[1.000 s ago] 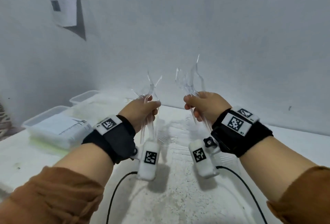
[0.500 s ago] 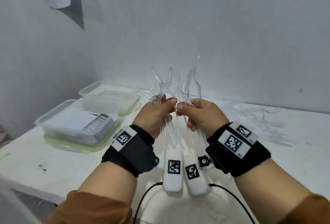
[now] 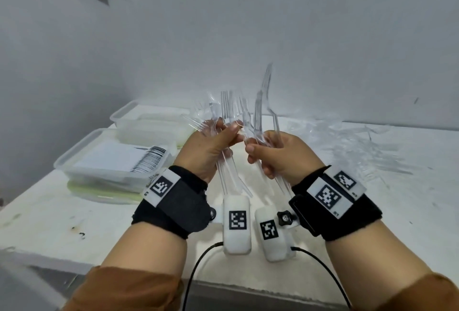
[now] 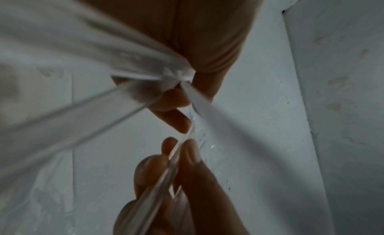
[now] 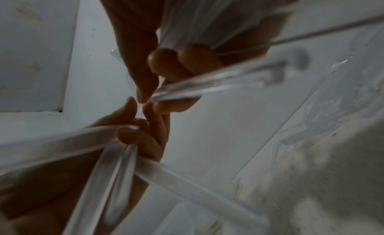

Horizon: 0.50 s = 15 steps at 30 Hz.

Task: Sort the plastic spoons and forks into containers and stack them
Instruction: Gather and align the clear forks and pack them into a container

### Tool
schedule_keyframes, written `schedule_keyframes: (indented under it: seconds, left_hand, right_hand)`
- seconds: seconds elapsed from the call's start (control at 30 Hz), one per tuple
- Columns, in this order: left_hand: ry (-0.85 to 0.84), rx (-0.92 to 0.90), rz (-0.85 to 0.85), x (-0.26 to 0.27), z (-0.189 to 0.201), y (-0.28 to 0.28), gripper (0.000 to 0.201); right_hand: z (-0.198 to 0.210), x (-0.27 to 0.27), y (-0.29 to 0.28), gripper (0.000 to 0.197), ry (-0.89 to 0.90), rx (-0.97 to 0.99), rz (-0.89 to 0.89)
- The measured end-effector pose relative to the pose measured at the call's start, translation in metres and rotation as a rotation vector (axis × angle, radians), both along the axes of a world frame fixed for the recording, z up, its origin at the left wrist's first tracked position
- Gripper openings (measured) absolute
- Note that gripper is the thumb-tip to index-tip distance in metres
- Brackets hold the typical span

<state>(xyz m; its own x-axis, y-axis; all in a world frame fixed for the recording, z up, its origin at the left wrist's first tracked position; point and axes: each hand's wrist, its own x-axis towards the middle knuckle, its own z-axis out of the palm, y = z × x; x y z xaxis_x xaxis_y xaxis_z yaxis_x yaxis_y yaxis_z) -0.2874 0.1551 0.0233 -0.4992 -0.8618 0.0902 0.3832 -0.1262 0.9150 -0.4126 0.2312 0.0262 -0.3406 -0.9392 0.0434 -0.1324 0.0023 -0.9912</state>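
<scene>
You're mid-sort, nothing binned from this handful yet. Your left hand [image 3: 211,147] is curled round a bunch of clear plastic forks [image 3: 227,109], tines up, handles sticking out below the fist. Your right hand [image 3: 280,154] is curled round a second bunch of clear plastic cutlery [image 3: 260,112], also heads up; at least one is a fork seen edge-on, the rest I can't tell apart. Fists are just beside each other above the white table [image 3: 74,211], thumbs near-touching, so this reads as passing or comparing pieces between bunches.

The two clear rectangular plastic containers [image 3: 111,156] sit on the table to your left, well apart from your hands; the nearer one has a barcode label showing. A loose pile of clear plastic utensils [image 3: 360,147] lies on the table to your right.

Next move, my read: get each fist down to one type, then carry the fork bunch left to a container and lay it flat, handles aligned. Clear-on-clear is hard to see, so check heads before releasing. Stacking comes last.
</scene>
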Motion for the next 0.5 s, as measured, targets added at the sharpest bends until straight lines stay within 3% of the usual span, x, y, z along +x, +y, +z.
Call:
schedule_keyframes:
  seconds: [0.07, 0.27, 0.37, 0.5]
  left_hand:
    - [0.001, -0.022, -0.021, 0.002, 0.001, 0.001, 0.012]
    - [-0.061, -0.076, 0.008, 0.002, 0.0, 0.007, 0.025]
    - [-0.077, -0.035, 0.057, 0.0, -0.001, 0.004, 0.013]
    - [-0.093, -0.011, 0.092, -0.003, 0.001, 0.001, 0.01]
  right_hand:
    - [-0.002, 0.0, 0.003, 0.01, -0.006, 0.011, 0.012]
    - [-0.006, -0.007, 0.006, 0.016, -0.03, 0.034, 0.026]
    - [-0.009, -0.012, 0.005, 0.015, -0.067, 0.008, -0.027]
    - [-0.01, -0.023, 0.003, 0.011, -0.121, -0.017, -0.058]
